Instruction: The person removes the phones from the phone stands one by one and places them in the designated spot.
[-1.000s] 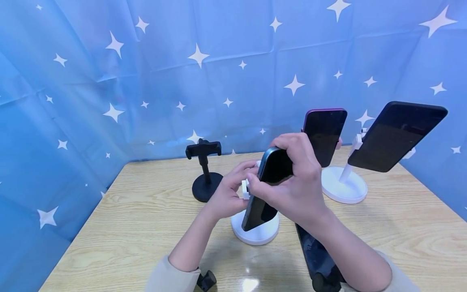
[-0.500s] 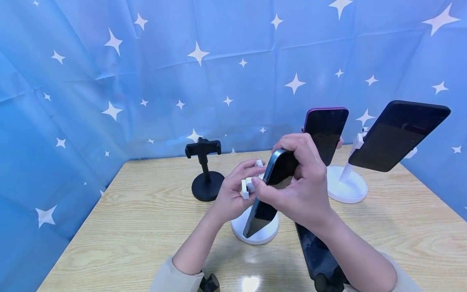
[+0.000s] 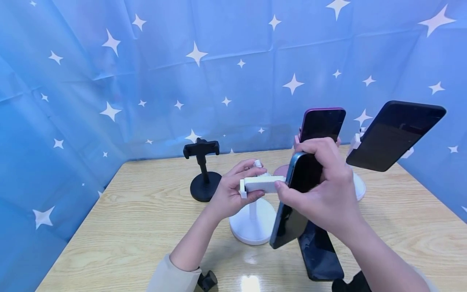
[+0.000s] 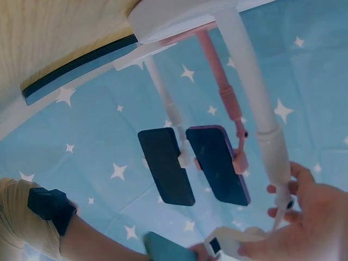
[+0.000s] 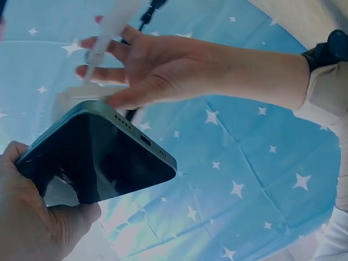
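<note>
A white phone stand (image 3: 242, 229) stands upright on the table, its clamp (image 3: 260, 184) uncovered at the top. Behind and under that clamp, my left hand (image 3: 229, 194) holds the stand's head; in the left wrist view its thumb lies on the clamp and its fingers pass around the neck. My right hand (image 3: 330, 188) grips a teal-edged phone (image 3: 291, 223) by its sides, tilted, just right of the clamp. Its thumb tip is close to the clamp's right end; whether they touch I cannot tell. The right wrist view shows the phone's port edge (image 5: 144, 140) facing the left hand.
A black phone stand (image 3: 205, 184) stands at the back left. To the right, a pink stand bears a purple-edged phone (image 3: 322, 123) and a white stand bears a larger dark phone (image 3: 395, 136). Another phone (image 3: 321, 257) lies on the table (image 3: 127, 227) below the right hand.
My right hand has moved right with the phone, away from the white stand's clamp, which now shows in full. My left hand stays at the stand's head.
</note>
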`<action>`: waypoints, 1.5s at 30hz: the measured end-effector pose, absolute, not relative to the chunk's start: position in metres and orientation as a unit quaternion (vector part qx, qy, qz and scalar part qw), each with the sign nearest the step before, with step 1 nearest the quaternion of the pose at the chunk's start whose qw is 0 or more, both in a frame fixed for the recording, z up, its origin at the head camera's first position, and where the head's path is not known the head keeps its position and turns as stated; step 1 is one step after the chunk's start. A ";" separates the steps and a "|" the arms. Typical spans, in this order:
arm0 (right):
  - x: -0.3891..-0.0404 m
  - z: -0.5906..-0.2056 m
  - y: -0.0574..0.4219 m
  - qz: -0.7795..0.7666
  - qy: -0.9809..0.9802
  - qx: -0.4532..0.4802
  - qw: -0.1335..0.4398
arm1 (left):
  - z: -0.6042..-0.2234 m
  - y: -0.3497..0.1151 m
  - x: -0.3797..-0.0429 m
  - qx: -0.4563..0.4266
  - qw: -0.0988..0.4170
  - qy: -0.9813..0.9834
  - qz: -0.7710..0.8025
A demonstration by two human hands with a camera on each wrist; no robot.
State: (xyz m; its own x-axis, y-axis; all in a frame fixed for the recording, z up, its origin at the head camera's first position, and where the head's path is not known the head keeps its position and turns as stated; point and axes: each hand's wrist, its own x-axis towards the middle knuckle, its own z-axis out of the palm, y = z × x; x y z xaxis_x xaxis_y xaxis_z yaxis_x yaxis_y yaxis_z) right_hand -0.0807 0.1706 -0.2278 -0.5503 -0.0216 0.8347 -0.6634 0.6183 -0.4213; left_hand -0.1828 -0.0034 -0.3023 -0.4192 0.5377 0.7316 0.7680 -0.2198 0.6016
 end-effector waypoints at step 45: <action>-0.099 -0.362 0.307 0.235 -0.971 0.037 0.032 | -0.301 0.017 -0.277 -0.464 0.121 -0.665 -0.573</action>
